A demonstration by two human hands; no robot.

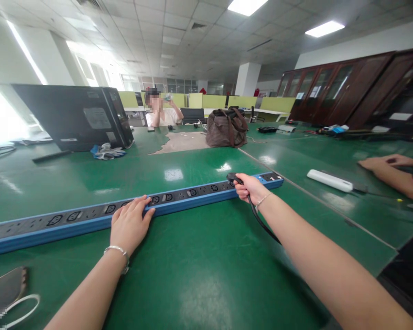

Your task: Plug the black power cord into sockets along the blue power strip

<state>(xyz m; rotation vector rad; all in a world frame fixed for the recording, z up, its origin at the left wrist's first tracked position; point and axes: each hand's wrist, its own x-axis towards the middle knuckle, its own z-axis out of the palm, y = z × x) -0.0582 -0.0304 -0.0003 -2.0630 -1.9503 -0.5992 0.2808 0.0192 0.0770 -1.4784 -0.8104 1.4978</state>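
Note:
A long blue power strip (174,211) with a black socket face lies slantwise across the green table. My left hand (130,222) rests on its middle, fingers stretched over the sockets and thumb beside the near edge. Over the strip's right part, my right hand (249,187) is closed around a black power plug (234,178). The plug's head points up and left; its prongs are hidden, and I cannot tell whether it touches a socket. From below that hand a black cable (261,223) runs down behind my forearm.
A black computer case (79,117) and gloves (107,151) are at the far left. A brown bag (226,128) stands at the back. On the right are a white power strip (329,180) and another person's hands (382,165). A phone (7,291) lies near left. Someone sits across the table.

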